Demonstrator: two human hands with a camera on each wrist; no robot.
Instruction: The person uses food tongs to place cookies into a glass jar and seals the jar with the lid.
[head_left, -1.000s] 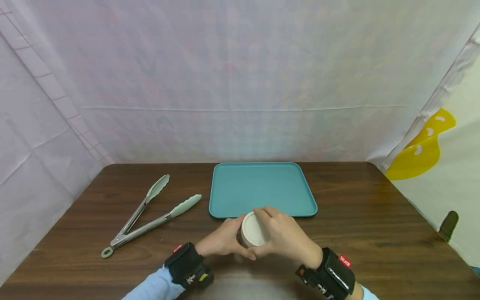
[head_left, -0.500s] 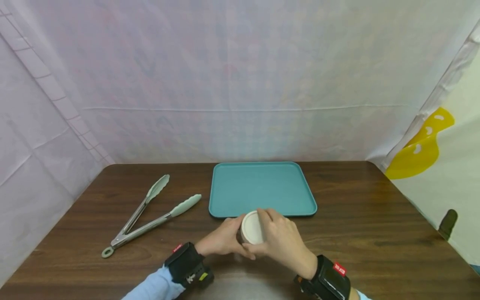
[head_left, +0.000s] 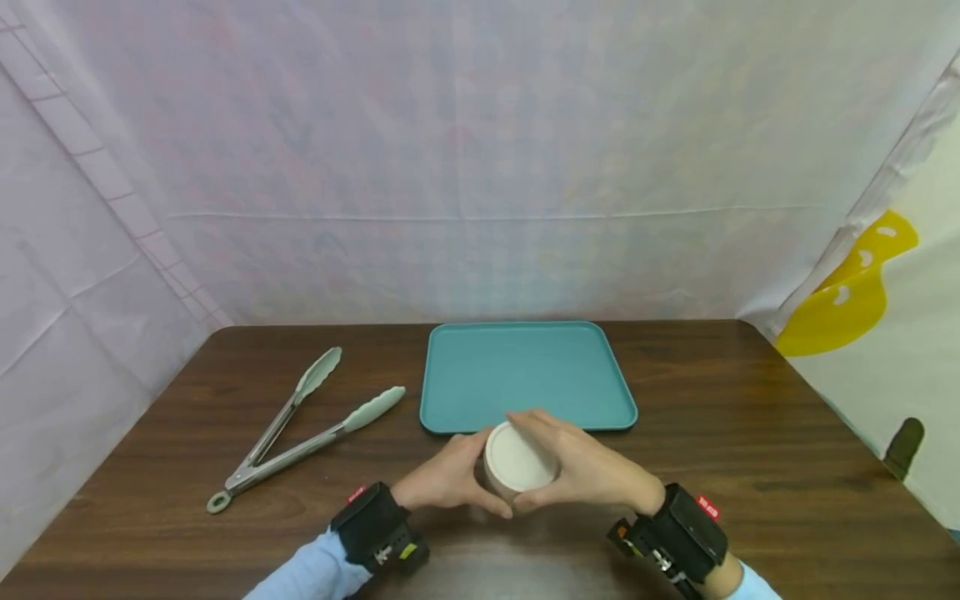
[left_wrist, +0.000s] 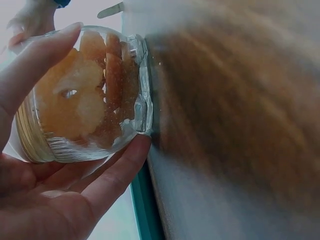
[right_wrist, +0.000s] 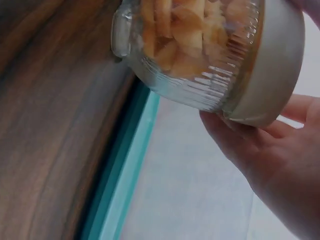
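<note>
A clear glass jar [left_wrist: 82, 100] stands on the table, filled with orange-brown pieces that look like biscuits or crackers. Its cream-white lid [head_left: 519, 458] faces up in the head view and covers the top. My left hand [head_left: 448, 477] holds the glass body from the left, thumb on the near side and fingers on the far side. From the right, my right hand [head_left: 588, 468] grips the rim of the lid between thumb and fingers. In the right wrist view the lid sits on the jar, with fingers against its edge.
Just behind the jar lies a teal tray [head_left: 528, 375]. Tongs [head_left: 288, 457] with pale green tips lie spread apart on the left of the wooden table [head_left: 750, 467]. A white cloth [head_left: 457, 167] hangs along the back edge.
My right hand first shifted its wrist nearer and inward, then swung back outward and away, its fingers on the lid. My left hand has stayed on the jar.
</note>
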